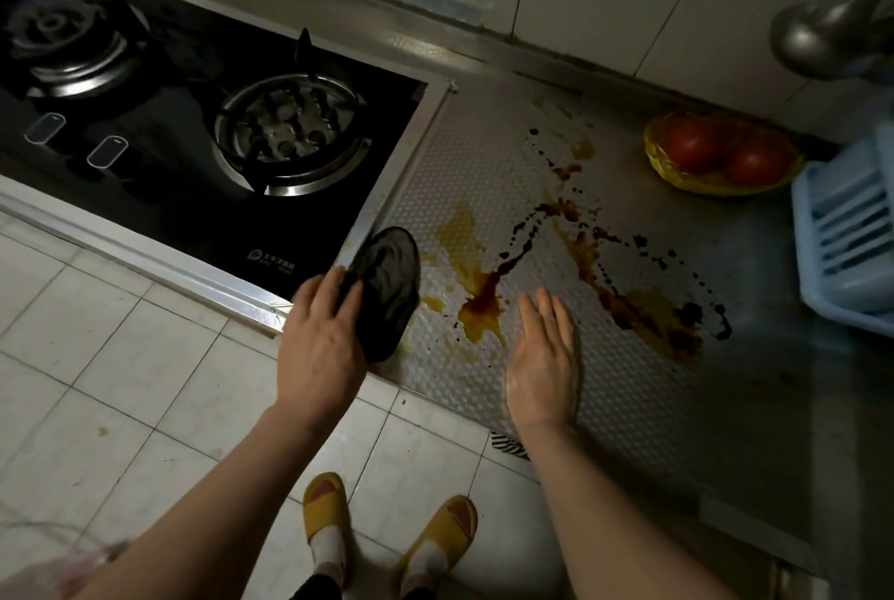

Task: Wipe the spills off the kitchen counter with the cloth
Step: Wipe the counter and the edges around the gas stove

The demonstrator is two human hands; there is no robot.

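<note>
Black crumpled cloth clenched in curled left hand at dimpled steel counter's near-left edge, long axis toward 12 o'clock, brown-and-yellow spills just beside at 3 o'clock, flat right hand empty.

My left hand holds the cloth at the counter's left edge, beside the stove. Spills lie right of it, ahead of my right hand. Behind, far right, a basket, perhaps holding tomatoes.
</note>
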